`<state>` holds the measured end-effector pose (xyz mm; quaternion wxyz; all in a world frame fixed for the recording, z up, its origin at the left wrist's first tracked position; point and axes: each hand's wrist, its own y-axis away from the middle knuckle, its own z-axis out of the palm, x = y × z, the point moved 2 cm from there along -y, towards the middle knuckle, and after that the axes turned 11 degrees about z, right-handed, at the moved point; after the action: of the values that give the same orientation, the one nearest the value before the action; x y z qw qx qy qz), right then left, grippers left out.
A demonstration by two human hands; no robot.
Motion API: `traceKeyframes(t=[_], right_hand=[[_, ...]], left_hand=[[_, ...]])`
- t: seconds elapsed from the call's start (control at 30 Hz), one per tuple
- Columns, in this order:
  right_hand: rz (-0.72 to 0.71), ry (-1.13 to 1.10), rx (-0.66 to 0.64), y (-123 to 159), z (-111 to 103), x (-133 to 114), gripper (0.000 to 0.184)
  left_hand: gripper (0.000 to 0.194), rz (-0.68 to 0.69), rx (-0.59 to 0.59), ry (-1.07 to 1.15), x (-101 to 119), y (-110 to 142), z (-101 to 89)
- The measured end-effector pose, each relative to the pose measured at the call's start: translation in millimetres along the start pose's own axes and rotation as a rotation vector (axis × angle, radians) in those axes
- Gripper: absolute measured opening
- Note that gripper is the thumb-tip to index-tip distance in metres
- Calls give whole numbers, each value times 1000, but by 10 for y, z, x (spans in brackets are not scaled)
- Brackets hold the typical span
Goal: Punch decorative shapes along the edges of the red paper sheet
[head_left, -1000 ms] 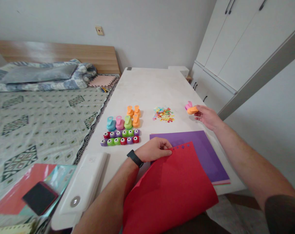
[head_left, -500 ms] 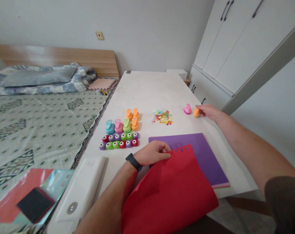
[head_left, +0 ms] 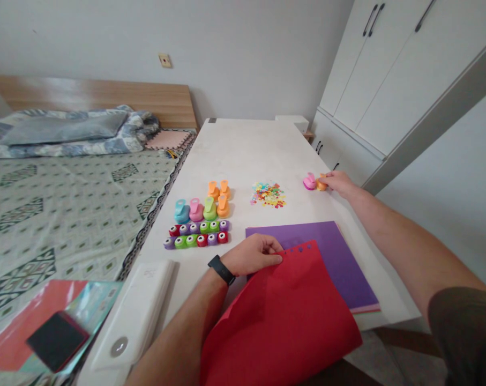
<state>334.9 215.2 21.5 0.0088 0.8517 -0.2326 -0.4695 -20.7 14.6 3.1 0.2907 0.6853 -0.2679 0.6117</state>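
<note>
My left hand (head_left: 259, 253) pinches the top left corner of a red paper sheet (head_left: 283, 316), which has several small punched holes along its upper edge. The sheet slants over a stack of coloured paper (head_left: 331, 257) with purple on top. Out at the right of the table, my right hand (head_left: 336, 182) has its fingers closed on an orange craft punch (head_left: 321, 183). This stands against or very close to a pink craft punch (head_left: 309, 181). A pile of tiny coloured paper cutouts (head_left: 268, 194) lies between the punches and my left hand.
Several larger craft punches (head_left: 196, 209) stand at the table's left, behind two rows of small punches (head_left: 196, 239). A long white device (head_left: 134, 316) lies along the left edge. On the bed are a phone (head_left: 58, 340) and plastic-wrapped paper (head_left: 37, 316).
My right hand has moved slightly left with the orange punch, bringing it up beside the pink one. My left hand stays on the red sheet.
</note>
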Motion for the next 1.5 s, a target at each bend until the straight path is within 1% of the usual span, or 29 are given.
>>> traceKeyframes(t=[0.1, 0.27, 0.5, 0.63, 0.8, 0.97, 1.07, 1.17, 1.33, 1.5], right_hand=[[15, 41, 48, 49, 56, -87, 21], [22, 92, 92, 135, 122, -178, 20], [14, 129, 129, 278, 112, -250, 16], [-2, 142, 134, 368, 118, -297, 12], [-25, 183, 150, 379, 136, -319, 10], [-40, 261, 180, 261, 145, -277, 18], [-52, 306, 209, 182, 144, -256, 31], [-55, 338, 219, 164, 154, -262, 40], [-73, 401, 159, 276, 206, -322, 38], [-75, 486, 193, 329, 228, -347, 40]], left_hand=[[34, -5, 1, 9, -3, 0, 3], [31, 11, -4, -23, 3, 2, -4], [29, 9, 3, -56, 13, 5, -9], [30, 9, -2, -38, 9, 8, -8], [28, 24, -7, -33, 16, 7, -11], [27, 28, -4, -52, 28, 7, -15], [27, 22, -5, -45, 35, 10, -13], [28, 13, -8, -45, 41, 13, -10], [27, 9, 0, -67, 54, 16, -9], [26, 23, -18, -59, 57, 14, -6]])
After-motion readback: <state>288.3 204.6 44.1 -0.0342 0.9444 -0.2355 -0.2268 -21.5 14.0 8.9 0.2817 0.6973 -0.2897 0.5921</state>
